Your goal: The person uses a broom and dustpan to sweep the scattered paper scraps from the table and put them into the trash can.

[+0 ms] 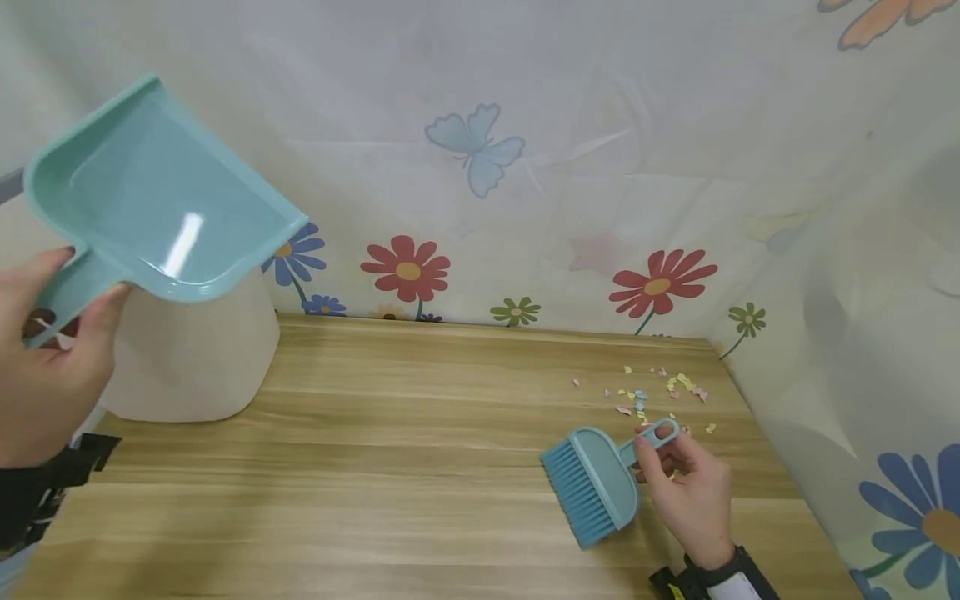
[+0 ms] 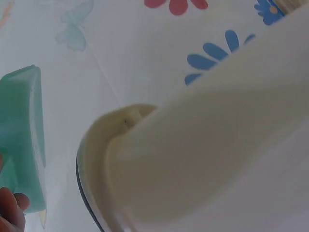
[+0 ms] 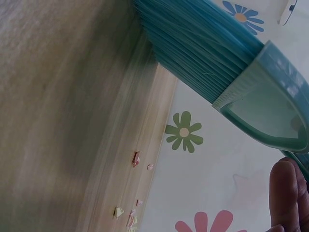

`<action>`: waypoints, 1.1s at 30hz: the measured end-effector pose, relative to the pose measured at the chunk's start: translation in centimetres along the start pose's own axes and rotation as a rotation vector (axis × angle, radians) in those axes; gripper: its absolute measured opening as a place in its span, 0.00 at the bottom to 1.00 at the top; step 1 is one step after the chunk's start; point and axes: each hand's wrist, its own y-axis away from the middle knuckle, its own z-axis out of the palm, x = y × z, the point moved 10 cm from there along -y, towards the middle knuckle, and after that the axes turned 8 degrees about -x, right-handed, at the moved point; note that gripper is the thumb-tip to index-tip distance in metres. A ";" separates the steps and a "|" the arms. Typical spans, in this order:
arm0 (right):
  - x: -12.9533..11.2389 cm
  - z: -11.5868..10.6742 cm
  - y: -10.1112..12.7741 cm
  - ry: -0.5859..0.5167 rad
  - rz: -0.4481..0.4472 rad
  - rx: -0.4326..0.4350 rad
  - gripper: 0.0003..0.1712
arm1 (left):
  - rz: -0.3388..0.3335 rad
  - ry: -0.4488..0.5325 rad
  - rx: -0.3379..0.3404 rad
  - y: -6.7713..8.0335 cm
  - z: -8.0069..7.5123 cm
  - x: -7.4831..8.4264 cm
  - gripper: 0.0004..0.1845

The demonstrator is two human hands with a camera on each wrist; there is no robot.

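Note:
My left hand (image 1: 63, 358) grips the handle of a light blue dustpan (image 1: 150, 192), raised in front of a white bin (image 1: 195, 358) at the left. The pan's inside faces me and no scraps show in it. In the left wrist view, the dustpan (image 2: 19, 140) is at the left edge, beside the bin's rim (image 2: 94, 159). On the right, my right hand (image 1: 690, 492) pinches the looped handle of a small blue hand brush (image 1: 600, 483), bristles pointing left. In the right wrist view, the brush (image 3: 203, 48) has its bristles close over the table.
Small coloured paper scraps (image 1: 682, 383) lie scattered at the table's back right, just beyond the right hand. The wooden table (image 1: 375, 467) ends at a white curtain (image 1: 360, 125) printed with flowers and a butterfly, at the back and the right.

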 end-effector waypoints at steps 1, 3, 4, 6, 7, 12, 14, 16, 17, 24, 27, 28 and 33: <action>0.0 0.0 0.0 -0.003 0.000 0.000 0.06 | 0.015 0.002 -0.023 0.0 0.2 1.0 0.29; 0.0 0.0 0.0 -0.004 0.006 -0.002 0.06 | 0.049 -0.001 -0.045 0.5 0.9 2.6 0.33; 0.0 0.0 0.0 0.000 0.012 -0.003 0.05 | 0.058 -0.003 -0.053 0.7 1.2 3.4 0.34; -0.1 0.0 0.0 0.008 0.019 -0.005 0.05 | 0.054 -0.001 -0.060 1.5 1.9 4.8 0.37; -0.1 0.0 0.0 0.011 0.022 -0.007 0.05 | 0.048 -0.007 -0.082 2.0 2.4 5.3 0.38; -0.1 -0.1 0.1 0.010 0.025 -0.006 0.05 | 0.019 0.030 -0.247 4.9 5.8 6.5 0.38; -0.1 -0.1 0.0 0.010 0.022 -0.004 0.06 | 0.008 0.073 -0.302 6.3 7.3 6.9 0.38; -0.1 -0.1 0.0 0.012 0.020 -0.004 0.06 | -0.003 0.112 -0.360 7.7 8.7 7.4 0.36; -0.1 -0.1 0.0 0.010 0.022 -0.005 0.05 | -0.009 0.131 -0.384 8.4 9.4 7.7 0.34; 0.0 0.2 0.2 0.020 0.053 -0.023 0.05 | -0.044 0.200 -0.561 12.6 13.8 9.6 0.22; -0.1 0.2 0.2 0.017 0.067 -0.025 0.04 | -0.071 0.222 -0.642 14.1 15.5 10.2 0.22; -0.1 0.2 0.2 0.015 0.071 -0.025 0.04 | -0.081 0.231 -0.670 14.5 16.1 10.3 0.22; 0.0 0.4 0.1 -0.011 0.103 -0.034 0.04 | -0.125 0.267 -0.810 16.4 18.2 11.0 0.20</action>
